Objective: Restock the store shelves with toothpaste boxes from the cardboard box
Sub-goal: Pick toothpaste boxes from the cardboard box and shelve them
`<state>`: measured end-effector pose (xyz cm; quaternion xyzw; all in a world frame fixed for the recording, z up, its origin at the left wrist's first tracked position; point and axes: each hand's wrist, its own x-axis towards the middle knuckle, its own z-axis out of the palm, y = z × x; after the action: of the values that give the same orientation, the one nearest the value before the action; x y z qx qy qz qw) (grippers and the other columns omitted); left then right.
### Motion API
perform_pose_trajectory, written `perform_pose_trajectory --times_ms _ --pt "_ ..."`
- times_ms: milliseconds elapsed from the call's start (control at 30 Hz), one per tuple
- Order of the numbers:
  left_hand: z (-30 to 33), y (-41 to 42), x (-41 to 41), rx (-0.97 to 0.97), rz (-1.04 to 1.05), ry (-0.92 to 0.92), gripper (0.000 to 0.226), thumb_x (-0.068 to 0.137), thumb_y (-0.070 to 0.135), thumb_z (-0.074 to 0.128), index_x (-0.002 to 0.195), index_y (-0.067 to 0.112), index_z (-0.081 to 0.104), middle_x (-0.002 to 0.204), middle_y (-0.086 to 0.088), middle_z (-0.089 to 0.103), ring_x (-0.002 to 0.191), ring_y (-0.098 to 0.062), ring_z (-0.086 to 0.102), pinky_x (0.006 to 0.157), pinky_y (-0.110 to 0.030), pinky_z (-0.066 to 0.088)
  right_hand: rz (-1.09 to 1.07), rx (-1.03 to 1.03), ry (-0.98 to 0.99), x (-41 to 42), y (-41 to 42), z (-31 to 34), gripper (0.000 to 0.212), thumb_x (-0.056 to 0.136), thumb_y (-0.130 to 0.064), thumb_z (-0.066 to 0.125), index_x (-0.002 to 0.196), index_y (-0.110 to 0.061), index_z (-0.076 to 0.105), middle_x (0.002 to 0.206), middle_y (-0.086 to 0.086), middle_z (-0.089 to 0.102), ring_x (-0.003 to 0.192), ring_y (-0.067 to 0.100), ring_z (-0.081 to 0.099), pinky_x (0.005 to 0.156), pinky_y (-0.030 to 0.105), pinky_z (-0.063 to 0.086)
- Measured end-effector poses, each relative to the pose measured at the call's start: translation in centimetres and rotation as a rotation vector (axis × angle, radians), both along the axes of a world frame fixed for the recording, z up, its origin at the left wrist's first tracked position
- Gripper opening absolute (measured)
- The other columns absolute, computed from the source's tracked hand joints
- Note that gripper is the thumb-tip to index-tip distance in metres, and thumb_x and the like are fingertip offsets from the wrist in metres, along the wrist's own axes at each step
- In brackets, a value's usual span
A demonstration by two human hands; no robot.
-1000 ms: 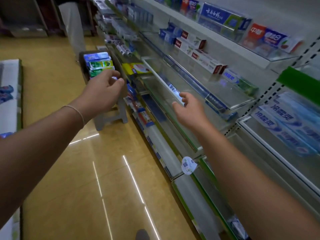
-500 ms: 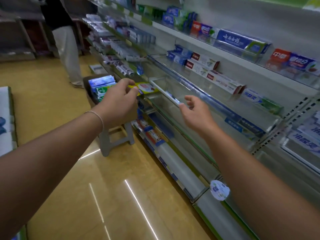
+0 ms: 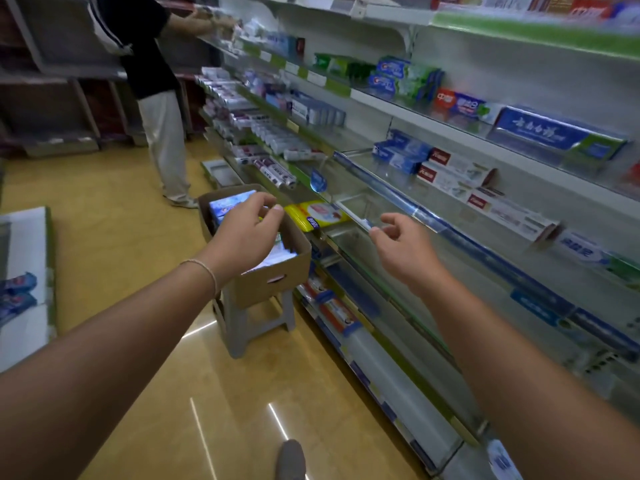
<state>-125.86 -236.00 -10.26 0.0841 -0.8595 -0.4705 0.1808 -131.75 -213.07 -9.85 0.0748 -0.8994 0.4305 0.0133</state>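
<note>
Now reaching-in step: left hand (image 3: 242,225) hovering empty, fingers loosely curled, over toothpaste boxes (image 3: 228,206) in cardboard box (image 3: 273,277); right hand (image 3: 398,244) relaxed, empty; next, gripping one box.

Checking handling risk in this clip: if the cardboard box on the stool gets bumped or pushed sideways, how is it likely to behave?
The cardboard box overhangs the narrow stool, so a sideways push could probably tip or slide it off. It looks packed with toothpaste boxes, so likely fairly heavy. Its walls look stiff and should hold shape.
</note>
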Motion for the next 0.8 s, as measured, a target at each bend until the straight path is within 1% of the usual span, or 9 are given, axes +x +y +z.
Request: perform_pose_trajectory --times_ms 100,200,267,333,433,467,533,667,800 --pt "-0.6 -2.3 -3.2 -0.013 0.05 -0.022 0.03 0.102 0.03 0.045 0.126 0.016 0.055 0.098 -0.001 0.059 0.07 -0.016 0.054 0.061 -0.025 0.045 0.02 0.017 -0.007 -4.1 -2.4 -0.9 0.045 0.097 -0.035 0.056 0.139 -0.018 0.049 0.12 0.001 0.059 0.105 0.018 0.059 0.094 0.044 0.052" --pt "-1.0 -4.9 -7.4 -0.008 0.101 -0.037 0.031 0.101 0.03 0.046 0.127 0.016 0.057 0.106 -0.006 0.062 0.089 -0.023 0.06 0.074 -0.032 0.046 0.045 0.025 -0.021 -9.1 -4.7 -1.6 0.044 0.097 -0.033 0.056 0.139 -0.019 0.049 0.118 -0.001 0.059 0.096 0.014 0.059 0.088 0.039 0.054" --pt "-1.2 -6.4 -10.6 0.009 0.116 -0.047 0.031 0.101 0.031 0.048 0.126 0.016 0.058 0.109 -0.006 0.063 0.096 -0.025 0.06 0.081 -0.035 0.047 0.045 0.028 -0.03 -12.5 -6.1 -1.9 0.044 0.096 -0.035 0.057 0.138 -0.02 0.051 0.12 -0.001 0.06 0.097 0.015 0.06 0.089 0.041 0.054" --pt "-1.2 -7.5 -13.9 -0.003 0.112 -0.054 0.031 0.1 0.031 0.049 0.125 0.016 0.059 0.111 -0.004 0.062 0.097 -0.023 0.06 0.081 -0.032 0.047 0.047 0.035 -0.034 -15.9 -7.2 -2.2 0.044 0.095 -0.036 0.058 0.136 -0.021 0.053 0.121 0.0 0.062 0.101 0.018 0.061 0.091 0.043 0.054" --pt "-1.1 -8.6 -18.3 -0.018 0.108 -0.068 0.029 0.101 0.03 0.048 0.126 0.018 0.057 0.111 0.0 0.059 0.096 -0.018 0.057 0.067 -0.023 0.044 0.062 0.034 -0.043 -20.5 -8.6 -2.7 0.041 0.094 -0.035 0.058 0.132 -0.02 0.055 0.12 0.001 0.063 0.094 0.015 0.063 0.087 0.043 0.055" --pt "-1.2 -8.9 -19.6 -0.015 0.109 -0.067 0.03 0.101 0.03 0.048 0.126 0.018 0.057 0.111 0.001 0.059 0.097 -0.017 0.057 0.066 -0.021 0.043 0.067 0.025 -0.049 -21.8 -9.0 -2.8 0.039 0.095 -0.034 0.058 0.132 -0.021 0.055 0.121 0.0 0.063 0.091 0.013 0.063 0.085 0.043 0.056" --pt "-1.3 -9.9 -22.2 -0.016 0.121 -0.062 0.029 0.1 0.03 0.05 0.126 0.018 0.057 0.108 0.002 0.06 0.097 -0.016 0.058 0.074 -0.024 0.043 0.08 0.015 -0.072 -24.3 -10.0 -3.0 0.038 0.096 -0.033 0.057 0.132 -0.021 0.054 0.119 -0.002 0.061 0.088 0.008 0.061 0.082 0.04 0.057" --pt "-1.9 -11.7 -26.3 -0.029 0.123 -0.086 0.031 0.1 0.031 0.05 0.127 0.018 0.056 0.108 0.001 0.061 0.089 -0.011 0.057 0.085 -0.029 0.044 0.109 0.013 -0.08 -28.1 -12.0 -3.4 0.04 0.096 -0.036 0.058 0.133 -0.019 0.055 0.118 -0.001 0.062 0.101 0.015 0.061 0.089 0.044 0.056" --pt "-2.9 -13.7 -29.4 -0.021 0.117 -0.103 0.032 0.1 0.03 0.05 0.128 0.017 0.056 0.109 0.0 0.061 0.088 -0.008 0.056 0.083 -0.029 0.042 0.118 0.034 -0.083 -31.3 -14.4 -4.2 0.036 0.097 -0.033 0.058 0.13 -0.019 0.057 0.112 -0.003 0.062 0.102 0.016 0.062 0.09 0.044 0.055"
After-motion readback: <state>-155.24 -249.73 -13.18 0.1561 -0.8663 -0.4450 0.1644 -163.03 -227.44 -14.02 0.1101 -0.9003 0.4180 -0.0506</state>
